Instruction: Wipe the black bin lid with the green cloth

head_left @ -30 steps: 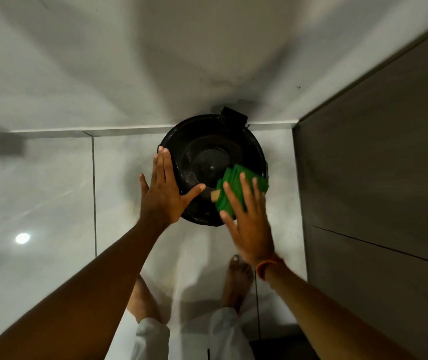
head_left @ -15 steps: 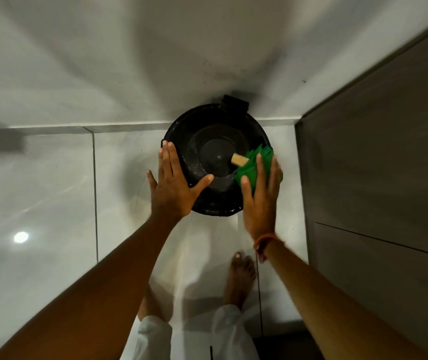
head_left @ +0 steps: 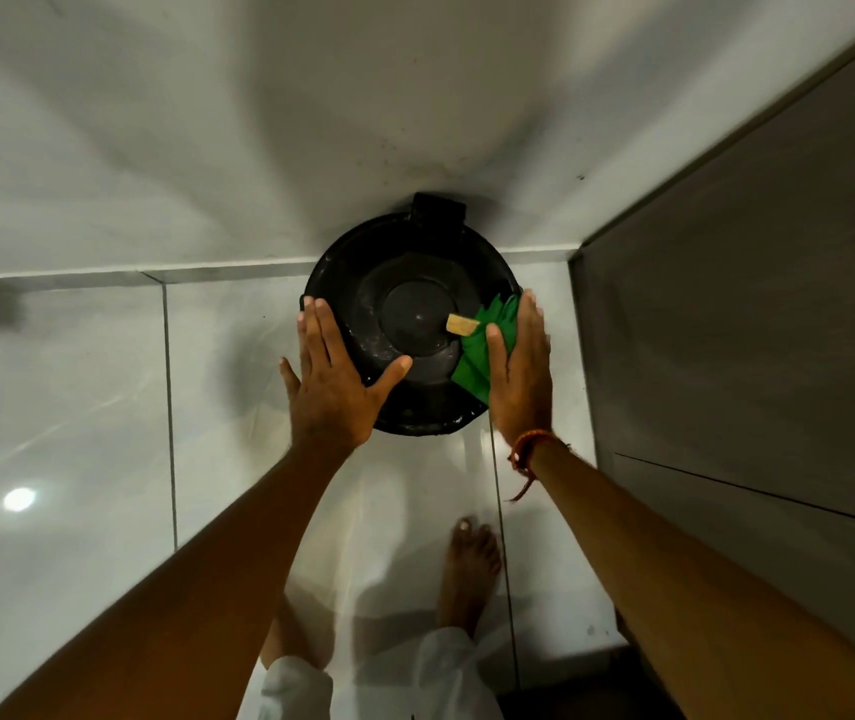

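Green cloth (head_left: 477, 361) lies on round black lid (head_left: 404, 330).

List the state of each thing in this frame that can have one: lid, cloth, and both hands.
Round black plastic bin lid: closed on the bin, surface smeared.
Folded green cloth: pressed flat on the lid's right side, tan tag sticking out.
Left hand: open, fingers spread, flat on the lid's left rim.
Right hand: flat, palm down on the cloth.

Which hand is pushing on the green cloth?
The right hand, with the orange wrist thread, presses the green cloth on the black bin lid. The left hand is bare.
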Demonstrator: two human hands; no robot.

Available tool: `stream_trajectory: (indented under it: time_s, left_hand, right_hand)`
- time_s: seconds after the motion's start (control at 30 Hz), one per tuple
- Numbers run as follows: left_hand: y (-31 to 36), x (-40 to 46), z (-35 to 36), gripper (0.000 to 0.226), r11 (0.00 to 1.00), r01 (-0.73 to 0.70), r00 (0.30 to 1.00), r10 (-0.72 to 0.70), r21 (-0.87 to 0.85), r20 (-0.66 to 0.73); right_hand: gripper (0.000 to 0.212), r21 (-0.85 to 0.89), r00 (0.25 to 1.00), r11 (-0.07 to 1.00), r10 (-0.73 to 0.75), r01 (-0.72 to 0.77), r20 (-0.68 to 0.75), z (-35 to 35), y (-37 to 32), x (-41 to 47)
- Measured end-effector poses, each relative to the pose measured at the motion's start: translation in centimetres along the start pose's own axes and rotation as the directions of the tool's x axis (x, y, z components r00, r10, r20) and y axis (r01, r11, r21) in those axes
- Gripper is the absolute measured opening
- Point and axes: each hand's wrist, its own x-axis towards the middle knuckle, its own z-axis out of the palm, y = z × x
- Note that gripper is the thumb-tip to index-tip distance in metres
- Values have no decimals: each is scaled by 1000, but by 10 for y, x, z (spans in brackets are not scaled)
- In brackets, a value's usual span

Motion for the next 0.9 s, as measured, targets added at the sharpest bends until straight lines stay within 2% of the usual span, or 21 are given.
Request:
stream_trajectory:
  time_s: [0.07,0.13,0.27,0.33,0.43,0.53,0.63,0.7,0.77,0.83,0.9]
  left_hand:
    - [-2,1,1,122,1000,-8,1000,8,6,-6]
    - [-4,1,2,121,1000,-8,1000,9,14,-13]
    - [-2,2,2,119,1000,-11,1000,11,19,-9]
    - [-3,1,1,119,1000,-8,1000,9,20,-8]
    - [-2,2,-1,118,1000,-20,1000,19,19,13]
    - [-10,7,-8,121,997,-73,993,75,-27,93]
    - [-31,9,-21,140,984,-174,954,175,-27,242]
    - [-40,7,-26,152,969,-247,928,226,34,295]
    - [-41,6,-26,159,966,-254,929,227,57,292]
    - [-38,5,-24,166,968,-244,932,217,60,291]
    - [-39,6,-25,171,966,-248,932,217,75,291]
  right_hand:
    - [66,8,999,1000,18,-17,-46,-5,-11,25]
    - [71,-34,999,999,-21,20,-30,-8,-23,50]
    - [72,-308,985,936,-170,170,24,0,-26,50]
    - [77,-437,967,864,-241,251,80,9,-25,26]
    - [85,-612,912,678,-336,408,236,27,-17,-21]
    - [86,-612,902,664,-349,430,254,29,-9,-35]
    - [83,-619,914,673,-323,404,244,23,-18,-11]
    - [81,-591,946,739,-276,322,171,20,-31,12]
    - [80,-562,964,784,-226,266,141,24,-50,35]
    - [80,-589,938,730,-258,345,231,39,-70,49]
    - [81,-600,853,608,-345,520,391,57,-85,50]
